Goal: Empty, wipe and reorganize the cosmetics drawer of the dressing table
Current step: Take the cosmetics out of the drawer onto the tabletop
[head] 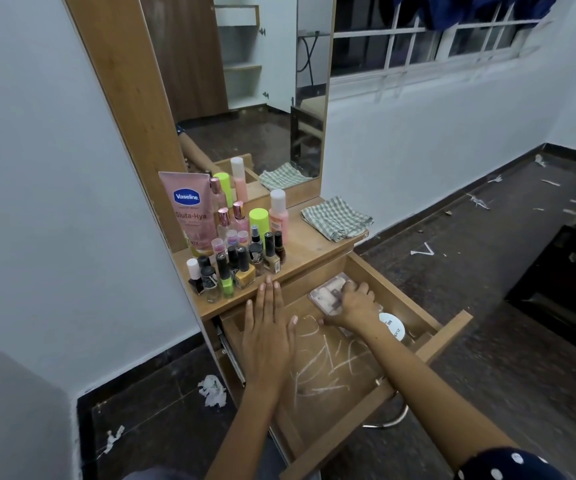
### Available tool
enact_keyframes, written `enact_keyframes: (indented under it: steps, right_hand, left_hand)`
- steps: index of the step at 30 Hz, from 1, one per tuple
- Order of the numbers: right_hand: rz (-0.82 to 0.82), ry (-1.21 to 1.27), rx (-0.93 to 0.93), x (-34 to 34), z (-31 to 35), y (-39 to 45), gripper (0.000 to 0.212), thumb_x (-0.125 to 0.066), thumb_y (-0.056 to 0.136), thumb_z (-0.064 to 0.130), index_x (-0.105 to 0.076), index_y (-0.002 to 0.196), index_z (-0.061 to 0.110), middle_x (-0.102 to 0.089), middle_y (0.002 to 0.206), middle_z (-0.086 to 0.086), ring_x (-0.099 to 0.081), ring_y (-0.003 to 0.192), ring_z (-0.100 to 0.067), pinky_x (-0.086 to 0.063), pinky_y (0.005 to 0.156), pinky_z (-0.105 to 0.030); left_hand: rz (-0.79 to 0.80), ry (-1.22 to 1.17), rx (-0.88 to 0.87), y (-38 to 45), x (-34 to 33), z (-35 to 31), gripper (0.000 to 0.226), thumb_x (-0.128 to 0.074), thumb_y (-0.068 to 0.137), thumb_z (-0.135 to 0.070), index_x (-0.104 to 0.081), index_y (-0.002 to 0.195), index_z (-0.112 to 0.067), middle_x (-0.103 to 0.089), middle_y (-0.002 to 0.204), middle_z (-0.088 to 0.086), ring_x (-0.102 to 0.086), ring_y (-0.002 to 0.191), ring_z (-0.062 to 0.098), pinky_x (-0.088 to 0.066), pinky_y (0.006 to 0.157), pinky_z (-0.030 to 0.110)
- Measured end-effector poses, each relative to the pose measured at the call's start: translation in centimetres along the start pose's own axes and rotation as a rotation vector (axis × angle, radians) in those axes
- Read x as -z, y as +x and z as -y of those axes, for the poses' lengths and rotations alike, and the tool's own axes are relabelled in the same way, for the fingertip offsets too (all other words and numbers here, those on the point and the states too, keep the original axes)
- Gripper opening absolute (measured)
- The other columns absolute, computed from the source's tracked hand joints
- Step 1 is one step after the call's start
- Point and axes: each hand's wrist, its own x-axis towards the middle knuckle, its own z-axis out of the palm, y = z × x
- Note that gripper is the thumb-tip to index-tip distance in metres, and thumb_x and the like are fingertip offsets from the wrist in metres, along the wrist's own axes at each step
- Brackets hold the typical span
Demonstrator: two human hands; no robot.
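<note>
I see a window [452,32] with white bars far up past my right hand [355,303]. Crumpled white paper [213,391] lies on the dark floor [487,271] left of my left hand [267,327].

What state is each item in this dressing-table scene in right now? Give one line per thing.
Drawer: pulled open, white streaks on its floor.
Clear case: in the drawer, under the right hand.
Left hand: flat, fingers straight.
Checked cloth: folded on the tabletop.
Vaseline tube: upright.
</note>
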Motion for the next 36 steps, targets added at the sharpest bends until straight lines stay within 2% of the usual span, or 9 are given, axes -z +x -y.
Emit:
enact_keyframes:
  steps: [6,11,16,19,21,24,27,31,36]
  right_hand:
    - [0.003,-0.108,0.012,-0.1,-0.3,-0.1,0.11,-0.081,0.056,0.062,-0.028,0.136,0.009,-0.036,0.134,-0.018,-0.039,0.124,-0.034,-0.036,0.103,-0.045]
    - [0.045,-0.077,0.05,-0.4,-0.5,-0.6,0.11,-0.085,0.05,0.06,-0.031,0.134,0.013,-0.034,0.131,-0.015,-0.044,0.121,-0.036,-0.04,0.103,-0.047]
    - [0.07,-0.083,0.099,-1.4,0.2,-1.2,0.102,-0.084,0.052,0.055,-0.033,0.135,0.023,-0.036,0.134,-0.017,-0.043,0.121,-0.036,-0.042,0.099,-0.053]
    - [0.06,-0.065,0.09,-1.0,0.2,-1.1,0.097,-0.082,0.053,0.055,-0.036,0.134,0.024,-0.042,0.13,-0.016,-0.046,0.118,-0.035,-0.045,0.096,-0.049]
    - [0.033,-0.057,0.083,-0.3,0.3,-1.3,0.094,-0.08,0.053,0.056,-0.039,0.131,0.023,-0.045,0.127,-0.014,-0.048,0.116,-0.034,-0.045,0.095,-0.045]
    - [-0.009,0.001,0.05,0.8,0.4,-2.2,0.091,-0.079,0.051,0.057,-0.043,0.127,0.023,-0.045,0.124,-0.011,-0.046,0.113,-0.031,-0.042,0.091,-0.043]
    - [-0.059,0.101,0.046,2.2,0.0,-3.9,0.094,-0.081,0.051,0.055,-0.043,0.13,0.023,-0.045,0.126,-0.012,-0.045,0.116,-0.032,-0.041,0.093,-0.045]
    - [-0.19,0.114,0.063,4.9,0.2,-5.9,0.094,-0.081,0.051,0.058,-0.043,0.13,0.022,-0.045,0.131,-0.013,-0.044,0.121,-0.033,-0.042,0.097,-0.047]
    - [-0.341,0.178,0.094,8.2,2.5,-4.2,0.088,-0.079,0.051,0.057,-0.046,0.125,0.021,-0.045,0.128,-0.013,-0.044,0.119,-0.034,-0.039,0.095,-0.047]
  left_hand:
    - [0.021,0.024,0.005,-0.3,-0.1,-0.1,0.065,-0.006,0.098,-0.044,-0.002,0.152,-0.009,0.009,0.159,0.007,0.01,0.147,0.018,0.004,0.119,0.036]
    - [0.023,0.021,0.007,-0.4,-0.2,-0.2,0.064,-0.007,0.098,-0.044,0.001,0.152,-0.009,0.013,0.159,0.007,0.013,0.146,0.019,0.005,0.119,0.036]
    - [0.025,0.004,0.014,-0.3,-0.3,-0.1,0.063,-0.021,0.102,-0.041,0.0,0.152,-0.01,0.013,0.159,0.006,0.014,0.146,0.017,0.007,0.119,0.035]
    - [0.026,0.018,0.012,-0.3,-0.2,-0.1,0.062,-0.018,0.101,-0.041,0.002,0.152,-0.01,0.014,0.159,0.005,0.015,0.146,0.016,0.009,0.118,0.035]
    - [0.024,0.031,0.01,-0.3,-0.1,-0.1,0.062,-0.013,0.1,-0.042,0.002,0.152,-0.01,0.014,0.159,0.006,0.015,0.146,0.017,0.01,0.118,0.035]
    - [0.021,0.015,0.013,-0.2,-0.1,-0.1,0.061,-0.019,0.101,-0.039,-0.003,0.152,-0.01,0.01,0.159,0.006,0.011,0.147,0.017,0.008,0.118,0.034]
    - [0.018,0.033,0.016,-0.1,-0.3,0.0,0.062,-0.009,0.099,-0.041,-0.003,0.152,-0.01,0.009,0.159,0.006,0.009,0.147,0.017,0.007,0.118,0.035]
    - [0.005,0.028,0.009,-0.2,-0.3,0.0,0.063,-0.007,0.098,-0.042,-0.006,0.152,-0.009,0.004,0.16,0.007,0.005,0.147,0.018,0.005,0.119,0.035]
    - [0.007,0.018,0.018,-0.3,-0.2,-0.1,0.064,-0.003,0.097,-0.042,0.0,0.152,-0.01,0.011,0.16,0.005,0.011,0.147,0.016,0.009,0.119,0.035]
